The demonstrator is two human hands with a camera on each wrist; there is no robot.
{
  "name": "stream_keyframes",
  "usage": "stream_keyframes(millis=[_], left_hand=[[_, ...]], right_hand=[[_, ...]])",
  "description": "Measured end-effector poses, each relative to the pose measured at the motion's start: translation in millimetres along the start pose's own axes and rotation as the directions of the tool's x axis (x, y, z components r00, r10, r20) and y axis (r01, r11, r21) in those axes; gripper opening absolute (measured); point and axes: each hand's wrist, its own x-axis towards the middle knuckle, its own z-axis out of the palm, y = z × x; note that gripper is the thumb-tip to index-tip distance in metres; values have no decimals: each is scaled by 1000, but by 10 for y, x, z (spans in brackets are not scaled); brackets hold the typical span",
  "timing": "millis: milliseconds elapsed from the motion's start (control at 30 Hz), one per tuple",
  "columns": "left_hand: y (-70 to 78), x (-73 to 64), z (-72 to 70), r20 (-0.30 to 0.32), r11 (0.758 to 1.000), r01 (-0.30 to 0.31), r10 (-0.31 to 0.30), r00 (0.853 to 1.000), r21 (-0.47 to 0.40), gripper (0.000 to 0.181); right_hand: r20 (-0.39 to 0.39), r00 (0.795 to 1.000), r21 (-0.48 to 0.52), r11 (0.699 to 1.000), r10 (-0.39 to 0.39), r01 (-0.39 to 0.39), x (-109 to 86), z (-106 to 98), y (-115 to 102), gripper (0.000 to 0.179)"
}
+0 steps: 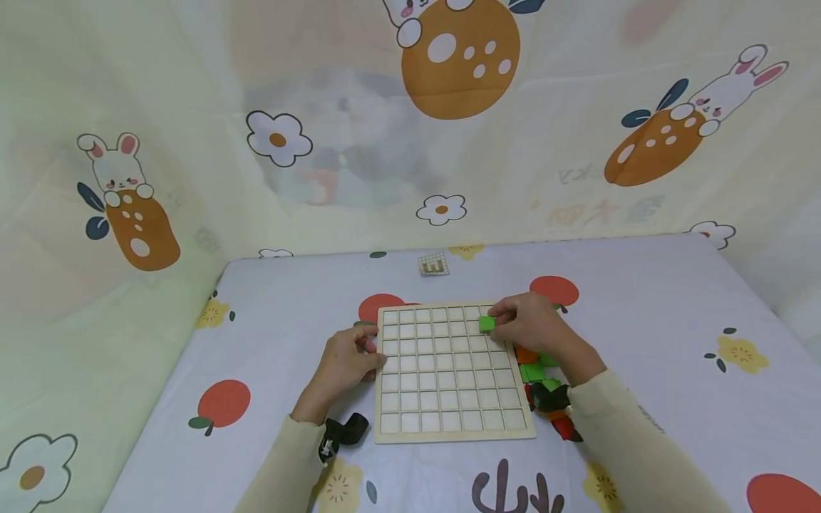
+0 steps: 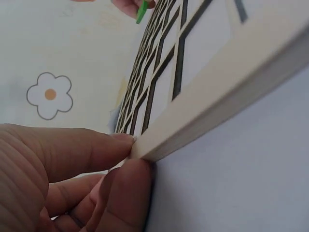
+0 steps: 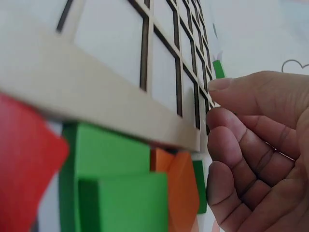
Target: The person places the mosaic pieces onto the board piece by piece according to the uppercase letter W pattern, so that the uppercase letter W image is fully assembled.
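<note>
A wooden grid board with square cells lies flat on the table. My left hand is at its left edge; in the left wrist view the thumb and a finger pinch the board's rim. At the board's far right corner, my right hand pinches a small green square tile between thumb and fingers, over the grid cells. Only a thin strip of that tile shows past the thumb in the right wrist view. The board's cells in view hold no tiles.
Beside the board's right edge lies a pile of loose pieces: green tiles, an orange piece and a red piece, partly under my right wrist. A small patterned card lies behind the board. A printed cloth covers the table.
</note>
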Motion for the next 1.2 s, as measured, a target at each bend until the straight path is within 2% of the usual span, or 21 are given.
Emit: stream_keyframes(millis=[233,833,1067,1200], left_hand=[[3,-8,-3,0,1000,-11,11,1000,0,49],[20,12,-37,8,1000,14,-14,1000,-18,51],[7,20,-32,15,999,28,-28,1000,-24,52],[-10,18,-26,15,999,30,-30,999,-30,52]], right_hand=[[25,1000,6,1000,6,-6,54,43,-33,28],[47,999,-21,1000,11,-10,125,72,-75,28],[71,997,-34,999,2,1,85,87,-70,28],[72,997,-43,998,-32,35,28,97,-79,28]])
